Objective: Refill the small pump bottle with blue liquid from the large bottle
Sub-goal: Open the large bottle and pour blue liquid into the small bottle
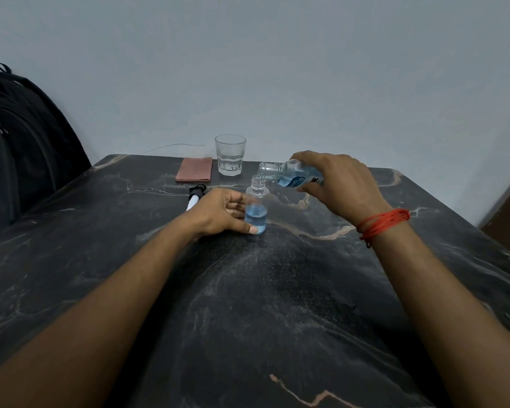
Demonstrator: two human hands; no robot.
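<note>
A small clear bottle (256,212) stands upright on the dark marble table (277,290), its top off and blue liquid filling roughly its lower third. My left hand (218,213) grips it from the left, thumb across its base. My right hand (339,184) holds the large bottle (289,173) tipped almost flat, its open mouth right above the small bottle's neck. Blue liquid lies along the large bottle's lower side. The pump head (195,195), black and white, lies on the table behind my left hand.
An empty drinking glass (230,154) stands at the table's far edge, a folded pink cloth (194,169) to its left. A black backpack (21,142) rests at the far left. A grey wall rises behind. Red thread circles my right wrist.
</note>
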